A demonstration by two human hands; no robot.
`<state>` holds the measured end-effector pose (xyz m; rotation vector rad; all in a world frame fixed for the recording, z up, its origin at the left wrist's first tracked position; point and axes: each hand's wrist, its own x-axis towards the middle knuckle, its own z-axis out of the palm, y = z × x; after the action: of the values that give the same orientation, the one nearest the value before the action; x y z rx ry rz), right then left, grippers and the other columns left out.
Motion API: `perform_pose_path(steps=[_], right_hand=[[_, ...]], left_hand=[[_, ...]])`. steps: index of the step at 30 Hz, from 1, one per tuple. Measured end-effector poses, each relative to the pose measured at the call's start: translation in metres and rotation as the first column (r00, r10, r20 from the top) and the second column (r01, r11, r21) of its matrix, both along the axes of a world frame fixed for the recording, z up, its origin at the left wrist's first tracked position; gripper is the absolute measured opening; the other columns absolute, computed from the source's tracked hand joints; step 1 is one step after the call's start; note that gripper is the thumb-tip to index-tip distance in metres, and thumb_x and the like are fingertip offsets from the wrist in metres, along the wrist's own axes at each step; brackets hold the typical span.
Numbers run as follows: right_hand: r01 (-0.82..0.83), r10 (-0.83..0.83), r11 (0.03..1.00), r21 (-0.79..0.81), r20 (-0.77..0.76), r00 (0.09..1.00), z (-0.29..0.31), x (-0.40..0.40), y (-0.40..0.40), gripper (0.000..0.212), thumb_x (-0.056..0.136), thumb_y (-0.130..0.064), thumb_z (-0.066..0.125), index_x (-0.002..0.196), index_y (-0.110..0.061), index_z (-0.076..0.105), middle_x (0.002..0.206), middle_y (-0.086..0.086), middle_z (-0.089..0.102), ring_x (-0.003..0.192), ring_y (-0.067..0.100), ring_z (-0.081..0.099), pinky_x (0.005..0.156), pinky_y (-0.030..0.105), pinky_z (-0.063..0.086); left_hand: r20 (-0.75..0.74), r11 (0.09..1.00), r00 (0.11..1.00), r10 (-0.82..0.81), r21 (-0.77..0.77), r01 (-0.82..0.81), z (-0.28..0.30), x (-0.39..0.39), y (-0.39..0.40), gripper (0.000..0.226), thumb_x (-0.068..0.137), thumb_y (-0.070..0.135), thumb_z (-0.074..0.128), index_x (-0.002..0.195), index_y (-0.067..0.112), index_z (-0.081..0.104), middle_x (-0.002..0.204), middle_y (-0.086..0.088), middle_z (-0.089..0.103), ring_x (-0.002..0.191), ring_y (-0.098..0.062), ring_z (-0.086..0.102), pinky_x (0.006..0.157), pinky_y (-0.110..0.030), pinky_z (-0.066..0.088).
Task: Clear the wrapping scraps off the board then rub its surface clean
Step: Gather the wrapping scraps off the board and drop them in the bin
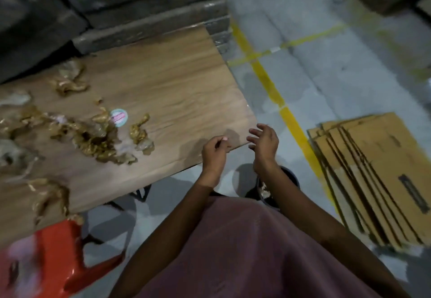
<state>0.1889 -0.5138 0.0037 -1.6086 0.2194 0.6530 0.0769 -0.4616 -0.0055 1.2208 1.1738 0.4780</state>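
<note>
A wood-grain board fills the left half of the view. Crumpled gold and clear wrapping scraps lie heaped on its left part, with more scraps farther back and a strand near the front edge. A round pale sticker sits among them. My left hand hovers at the board's near right corner, fingers curled, thumb and forefinger pinched; whether it holds a small scrap I cannot tell. My right hand is just off that corner, fingers spread, holding nothing.
A dark bin stands on the floor under my right wrist. Flattened cardboard boxes lie stacked at the right. A red plastic stool is at the lower left. Wrapped dark packages are piled behind the board. Yellow floor lines run past it.
</note>
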Motion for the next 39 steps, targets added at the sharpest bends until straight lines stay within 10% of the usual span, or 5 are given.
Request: perform_pose_path(steps=[9, 17, 22, 30, 39], right_hand=[[-0.446, 0.447, 0.894, -0.029, 0.103, 0.889, 0.012, -0.052, 0.073, 0.030, 0.109, -0.025, 0.033, 0.109, -0.015, 0.062, 0.099, 0.005, 0.072, 0.077, 0.019, 0.063, 0.066, 0.031, 0.046], [-0.620, 0.621, 0.782, -0.059, 0.164, 0.767, -0.005, -0.118, 0.142, 0.022, 0.109, -0.025, 0.042, 0.113, -0.014, 0.061, 0.105, 0.011, 0.071, 0.085, 0.021, 0.064, 0.063, 0.026, 0.048], [-0.713, 0.751, 0.660, -0.238, 0.181, 0.635, -0.021, -0.176, 0.189, 0.014, 0.100, -0.025, 0.058, 0.114, -0.023, 0.055, 0.115, 0.008, 0.068, 0.103, 0.030, 0.066, 0.088, 0.045, 0.054], [-0.703, 0.791, 0.607, -0.369, 0.360, 0.494, -0.025, -0.290, 0.238, 0.039, 0.095, -0.017, 0.063, 0.131, -0.009, 0.054, 0.132, 0.015, 0.057, 0.122, 0.031, 0.056, 0.105, 0.047, 0.047], [-0.709, 0.824, 0.518, -0.480, 0.504, 0.261, -0.017, -0.334, 0.255, 0.051, 0.087, -0.027, 0.057, 0.132, -0.005, 0.052, 0.131, 0.017, 0.054, 0.122, 0.031, 0.049, 0.096, 0.035, 0.039]], left_hand=[[0.092, 0.909, 0.905, 0.415, 0.010, -0.418, 0.016, -0.062, 0.045, 0.021, 0.103, 0.014, 0.057, 0.087, 0.020, 0.069, 0.086, -0.004, 0.071, 0.081, -0.015, 0.065, 0.064, -0.013, 0.049], [0.077, 0.795, 0.795, 0.601, 0.047, -0.605, 0.010, -0.145, 0.099, 0.018, 0.103, 0.016, 0.058, 0.091, 0.023, 0.070, 0.096, -0.006, 0.076, 0.086, -0.016, 0.068, 0.068, -0.023, 0.051], [-0.044, 0.813, 0.820, 0.571, 0.169, -0.557, -0.004, -0.225, 0.138, 0.016, 0.100, 0.019, 0.062, 0.092, 0.022, 0.075, 0.100, -0.006, 0.077, 0.099, -0.025, 0.070, 0.093, -0.041, 0.058], [-0.152, 0.829, 0.872, 0.466, 0.421, -0.369, -0.007, -0.345, 0.195, 0.017, 0.101, 0.012, 0.060, 0.109, 0.007, 0.074, 0.098, 0.001, 0.070, 0.093, -0.016, 0.066, 0.073, -0.002, 0.043], [-0.319, 0.816, 0.809, 0.494, 0.492, -0.304, -0.041, -0.424, 0.208, 0.037, 0.090, 0.026, 0.055, 0.120, 0.008, 0.068, 0.114, -0.012, 0.068, 0.107, -0.030, 0.063, 0.089, -0.039, 0.050]])
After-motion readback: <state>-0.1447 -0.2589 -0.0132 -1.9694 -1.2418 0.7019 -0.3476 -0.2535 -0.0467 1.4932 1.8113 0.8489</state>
